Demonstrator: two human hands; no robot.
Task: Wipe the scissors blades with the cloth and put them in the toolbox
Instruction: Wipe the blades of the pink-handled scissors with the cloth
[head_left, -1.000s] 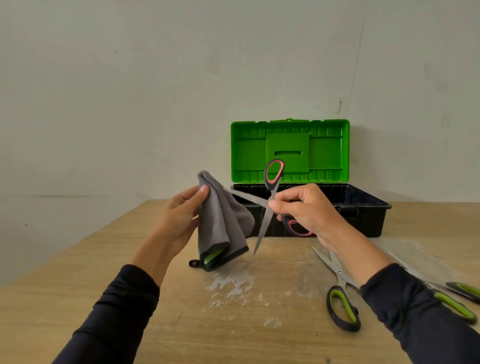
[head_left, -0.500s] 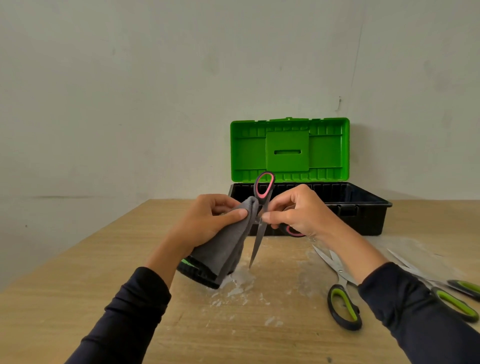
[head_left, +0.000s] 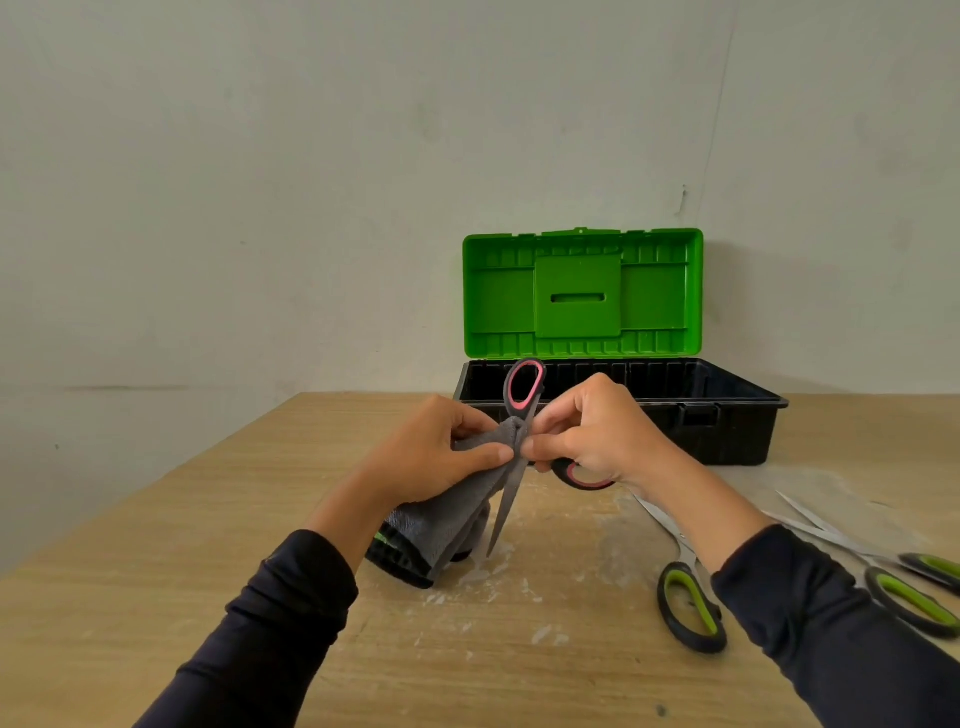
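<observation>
My right hand (head_left: 597, 436) holds the pink-and-black handled scissors (head_left: 524, 389) upright over the table, one handle loop pointing up, one blade (head_left: 503, 506) pointing down at the tabletop. My left hand (head_left: 431, 457) grips the grey cloth (head_left: 441, 525) and pinches it around the other blade, right beside the pivot. That wrapped blade is hidden inside the cloth. Behind the hands stands the toolbox (head_left: 727, 410), a black tub with its green lid (head_left: 582, 293) raised upright.
Two pairs of green-and-black handled scissors lie on the table at the right, one (head_left: 685, 597) near my right sleeve, another (head_left: 904, 592) by the right edge. White dusty smears mark the wooden tabletop (head_left: 208, 545). A plain wall stands behind.
My left hand brought the cloth from the left onto the scissors and closed it around one blade. The scissors have been lowered slightly and held more upright.
</observation>
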